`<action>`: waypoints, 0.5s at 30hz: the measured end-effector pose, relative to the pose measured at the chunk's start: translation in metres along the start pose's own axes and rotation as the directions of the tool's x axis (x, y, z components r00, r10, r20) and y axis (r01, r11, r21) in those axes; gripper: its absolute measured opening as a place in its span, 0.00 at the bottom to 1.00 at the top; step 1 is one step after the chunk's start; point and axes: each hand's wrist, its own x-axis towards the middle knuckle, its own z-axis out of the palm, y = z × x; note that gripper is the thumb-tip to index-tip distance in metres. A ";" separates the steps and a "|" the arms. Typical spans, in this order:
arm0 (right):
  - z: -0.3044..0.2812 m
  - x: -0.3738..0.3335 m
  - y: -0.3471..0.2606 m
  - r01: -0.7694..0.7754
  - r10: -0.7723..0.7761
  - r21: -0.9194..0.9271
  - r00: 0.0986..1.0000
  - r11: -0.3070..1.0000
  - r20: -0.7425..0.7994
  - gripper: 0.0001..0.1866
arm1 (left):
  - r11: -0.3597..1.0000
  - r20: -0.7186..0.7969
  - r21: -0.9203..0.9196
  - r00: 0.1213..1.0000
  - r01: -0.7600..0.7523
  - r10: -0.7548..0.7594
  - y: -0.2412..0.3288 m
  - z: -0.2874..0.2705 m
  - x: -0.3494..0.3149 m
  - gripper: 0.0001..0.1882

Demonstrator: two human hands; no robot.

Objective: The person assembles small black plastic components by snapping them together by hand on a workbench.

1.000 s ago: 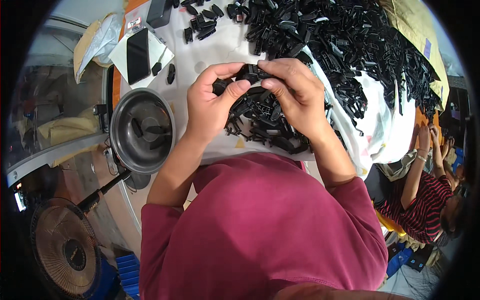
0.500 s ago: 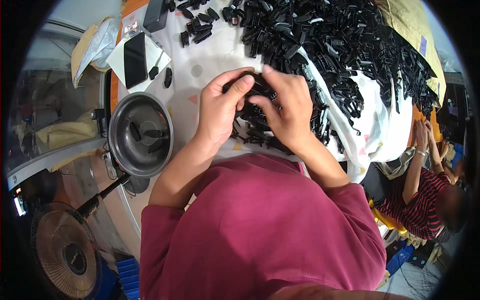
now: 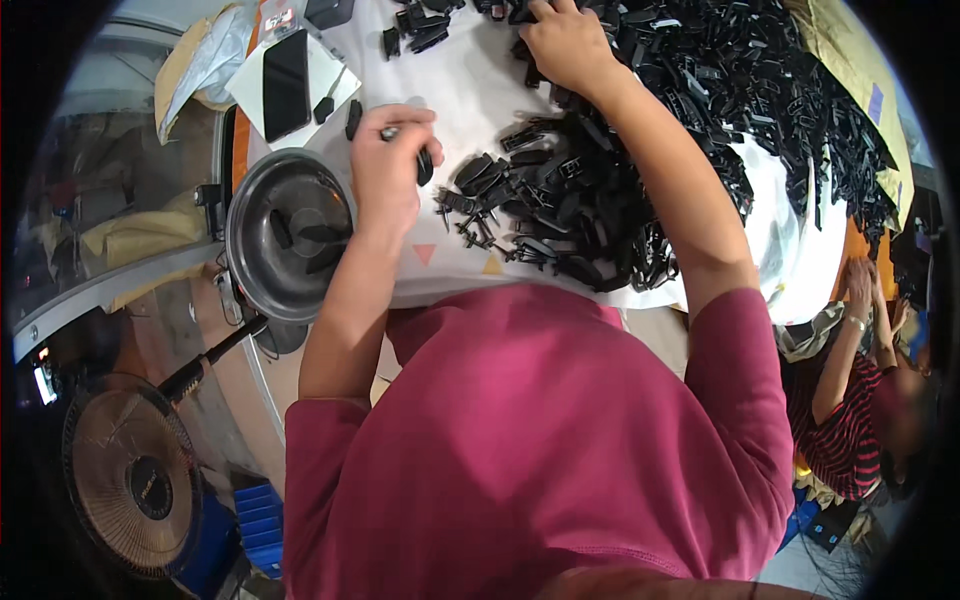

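Observation:
My left hand (image 3: 388, 165) is closed around a small black plastic part (image 3: 425, 168), whose end sticks out past the fingers; motion blurs it a little. It hovers over the white cloth, close to the metal bowl (image 3: 240, 265). Farther off, my right hand (image 3: 568, 45) reaches to the edge of the big pile of black plastic parts (image 3: 690, 75). Its fingers are curled onto a black part (image 3: 520, 14), partly hidden at the picture's top. A smaller heap of black parts (image 3: 560, 190) lies between my forearms, with thin spiky pieces (image 3: 480, 232) at its left edge.
A few black parts lie in the bowl. Behind it a dark phone (image 3: 286, 85) rests on a white sheet. A brown paper sack (image 3: 850, 60) borders the pile at right. On the lower left stands a fan (image 3: 135, 475). Another person's hands (image 3: 860, 285) work at far right.
My hands, together over the smaller heap before, have separated. The left moved left toward the bowl with a black part; the right moved away to the big pile. The view shifted slightly.

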 end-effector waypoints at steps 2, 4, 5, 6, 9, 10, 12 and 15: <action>-0.030 -0.005 -0.007 0.018 0.006 -0.104 0.974 0.994 0.226 0.18 | 0.569 0.240 0.785 0.967 -0.244 0.084 -0.004 0.000 -0.008 0.07; 0.003 -0.022 -0.007 -0.014 0.032 0.059 0.946 0.998 -0.324 0.15 | 0.376 0.325 0.871 0.945 -0.315 0.038 -0.008 0.004 -0.017 0.08; 0.007 -0.025 -0.006 -0.012 0.031 0.059 0.945 0.998 -0.325 0.15 | 0.168 0.399 0.906 0.917 -0.389 -0.029 -0.008 0.007 -0.021 0.10; 0.010 -0.031 -0.007 0.036 0.115 0.335 0.900 0.942 -0.421 0.15 | -0.045 0.452 0.887 0.885 -0.459 -0.111 -0.009 0.008 -0.023 0.11; 0.002 -0.053 -0.024 0.193 0.357 0.787 0.810 0.587 -0.465 0.15 | -0.105 0.420 0.889 0.885 -0.446 -0.201 -0.007 0.004 -0.011 0.11; -0.006 -0.063 -0.032 0.111 0.408 0.893 0.860 0.437 -0.307 0.17 | -0.077 0.446 0.881 0.875 -0.466 -0.186 -0.005 0.001 -0.010 0.10; -0.016 -0.081 -0.043 0.003 0.391 0.997 0.920 0.079 -0.034 0.20 | -0.034 0.326 0.938 0.912 -0.345 -0.247 0.005 0.004 -0.011 0.10; -0.019 -0.101 -0.053 -0.045 0.225 0.936 0.966 -0.349 0.130 0.18 | 0.059 0.192 0.981 0.956 -0.184 -0.220 -0.003 -0.003 -0.011 0.12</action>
